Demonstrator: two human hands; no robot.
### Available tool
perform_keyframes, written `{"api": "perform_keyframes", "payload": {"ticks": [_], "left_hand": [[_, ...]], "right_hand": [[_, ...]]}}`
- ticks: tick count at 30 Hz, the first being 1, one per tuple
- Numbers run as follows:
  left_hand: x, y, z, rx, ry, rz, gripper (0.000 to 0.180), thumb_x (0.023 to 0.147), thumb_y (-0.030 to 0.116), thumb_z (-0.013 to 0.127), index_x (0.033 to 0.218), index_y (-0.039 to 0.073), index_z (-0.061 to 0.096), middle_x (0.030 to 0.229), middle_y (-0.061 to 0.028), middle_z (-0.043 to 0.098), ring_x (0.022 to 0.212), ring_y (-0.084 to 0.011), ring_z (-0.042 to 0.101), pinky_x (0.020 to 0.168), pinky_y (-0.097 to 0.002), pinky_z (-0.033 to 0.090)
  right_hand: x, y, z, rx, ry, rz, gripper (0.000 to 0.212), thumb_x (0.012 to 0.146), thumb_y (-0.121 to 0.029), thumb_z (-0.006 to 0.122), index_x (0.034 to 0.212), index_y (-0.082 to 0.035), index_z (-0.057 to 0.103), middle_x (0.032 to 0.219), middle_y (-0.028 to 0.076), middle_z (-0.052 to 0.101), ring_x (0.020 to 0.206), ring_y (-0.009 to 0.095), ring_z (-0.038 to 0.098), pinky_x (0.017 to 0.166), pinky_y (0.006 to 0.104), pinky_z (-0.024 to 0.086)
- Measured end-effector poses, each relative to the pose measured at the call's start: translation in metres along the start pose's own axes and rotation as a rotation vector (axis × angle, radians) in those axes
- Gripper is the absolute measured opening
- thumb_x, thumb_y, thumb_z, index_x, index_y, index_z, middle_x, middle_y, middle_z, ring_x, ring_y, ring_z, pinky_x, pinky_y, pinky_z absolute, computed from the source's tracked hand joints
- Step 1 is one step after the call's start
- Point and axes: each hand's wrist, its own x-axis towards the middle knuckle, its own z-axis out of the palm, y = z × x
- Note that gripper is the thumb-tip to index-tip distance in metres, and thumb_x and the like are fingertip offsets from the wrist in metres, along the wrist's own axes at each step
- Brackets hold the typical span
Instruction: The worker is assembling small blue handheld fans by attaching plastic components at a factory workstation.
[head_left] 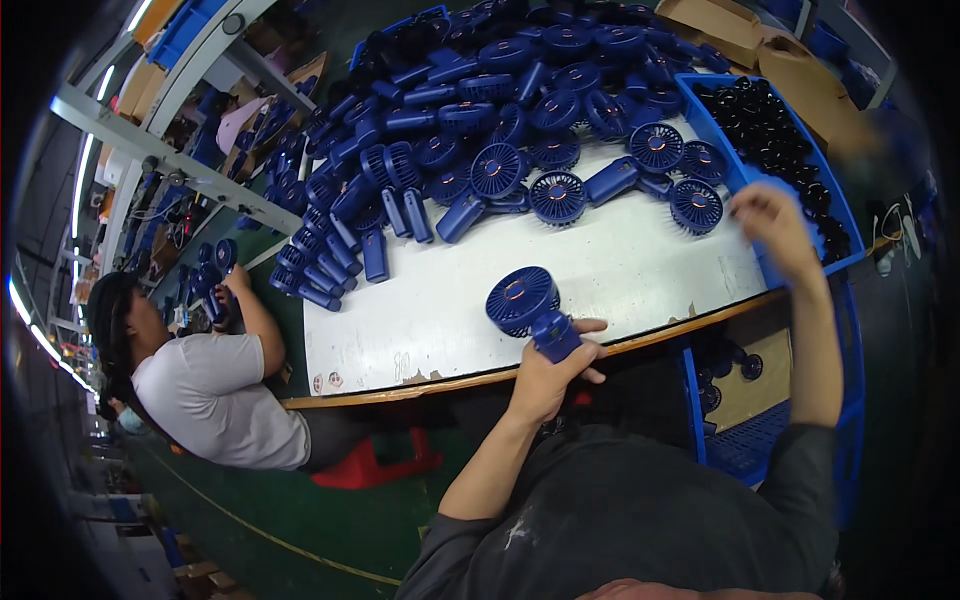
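Observation:
My left hand (548, 380) is closed around the handle of a dark blue handheld fan (522, 300), near the front edge of the white table (450, 320). The fan's round grille faces up and away from me. My right hand (778, 228) is raised beside the near end of a blue bin (745, 170) full of small glossy black parts (765, 125). Its fingers are bent together and slightly blurred, and what they hold, if anything, is too small to make out. Just left of those fingertips lies another blue fan (696, 206).
Many blue fans (500, 170) are heaped across the table's far side. At the left a co-worker in a light shirt (215, 390) sits by a red stool (375, 462), holding a fan. Below the table's right edge stands a blue crate (745, 440) with a few dark round parts.

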Motion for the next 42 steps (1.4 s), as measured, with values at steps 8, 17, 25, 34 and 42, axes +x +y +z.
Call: {"api": "perform_keyframes", "payload": {"ticks": [8, 17, 25, 34, 42], "left_hand": [[-0.001, -0.007, -0.005, -0.068, 0.096, 0.107, 0.038, 0.089, 0.007, 0.071, 0.121, -0.003, 0.053, 0.097, -0.0078, 0.061, 0.084, -0.0135, 0.063, 0.06, -0.0252, 0.057], [-0.015, -0.003, -0.017, -0.132, -0.269, -0.109, 0.039, 0.091, 0.025, 0.073, 0.115, 0.0, 0.057, 0.096, -0.0083, 0.062, 0.083, -0.0158, 0.063, 0.052, -0.0269, 0.056], [-0.003, -0.002, 0.012, -0.363, 0.116, -0.024, 0.057, 0.104, 0.051, 0.036, 0.132, 0.003, 0.046, 0.116, -0.0117, 0.06, 0.109, -0.0221, 0.06, 0.092, -0.0375, 0.053], [0.016, 0.019, 0.032, 1.162, -0.082, 0.614, 0.081, 0.091, 0.035, 0.063, 0.148, -0.009, 0.025, 0.154, -0.031, 0.024, 0.145, -0.0455, 0.021, 0.117, -0.0468, 0.024], [0.141, 0.088, -0.103, 1.68, 0.432, 0.663, 0.07, 0.087, 0.018, 0.068, 0.143, -0.008, 0.036, 0.141, -0.0256, 0.046, 0.134, -0.043, 0.039, 0.11, -0.0499, 0.034]], "right_hand": [[-0.086, -0.029, 0.192, -0.141, -0.109, -0.426, 0.02, 0.083, -0.002, 0.071, 0.102, -0.001, 0.064, 0.1, 0.012, 0.065, 0.088, 0.025, 0.066, 0.078, 0.0333, 0.054], [-0.04, -0.044, 0.194, -0.336, -0.257, -0.738, 0.028, 0.082, -0.009, 0.071, 0.109, -0.002, 0.066, 0.101, 0.014, 0.064, 0.088, 0.032, 0.064, 0.075, 0.0392, 0.054], [-0.058, -0.051, 0.208, -0.523, -0.235, -0.624, 0.055, 0.075, -0.016, 0.076, 0.126, -0.006, 0.059, 0.116, 0.017, 0.055, 0.106, 0.035, 0.055, 0.091, 0.0463, 0.047], [-0.1, -0.002, 0.2, 0.008, -0.059, -0.121, 0.044, 0.079, -0.007, 0.069, 0.119, 0.002, 0.054, 0.112, 0.018, 0.058, 0.101, 0.028, 0.058, 0.089, 0.0388, 0.048], [-0.235, 0.202, 0.103, -0.144, 0.665, 0.254, 0.038, 0.082, -0.008, 0.064, 0.117, 0.004, 0.054, 0.09, 0.008, 0.059, 0.079, 0.017, 0.057, 0.075, 0.0312, 0.048]]}}
